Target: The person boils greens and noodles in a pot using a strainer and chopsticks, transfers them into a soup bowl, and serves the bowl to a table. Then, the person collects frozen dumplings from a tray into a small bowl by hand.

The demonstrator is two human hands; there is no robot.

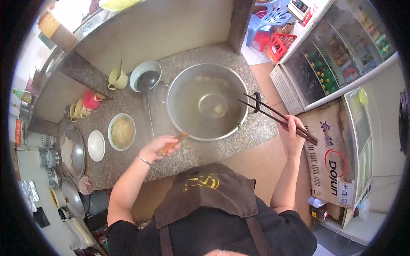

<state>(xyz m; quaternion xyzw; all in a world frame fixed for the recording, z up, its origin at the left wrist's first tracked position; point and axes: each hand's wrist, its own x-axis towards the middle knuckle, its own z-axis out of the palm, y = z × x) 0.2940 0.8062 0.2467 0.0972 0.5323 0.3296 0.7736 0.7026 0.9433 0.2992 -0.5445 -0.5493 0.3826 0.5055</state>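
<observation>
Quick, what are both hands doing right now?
Left hand: closed around a wooden handle.
Right hand: closed, holding a pair of long dark chopsticks, tips apart over the pot.

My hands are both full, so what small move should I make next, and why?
I'd probably ease the long chopsticks toward the middle of the metal pot: your right hand holds them with the tips parted but only just inside the right rim, while your left hand grips a wooden handle by the near rim. What lies in the pot is too hazy to tell.
</observation>
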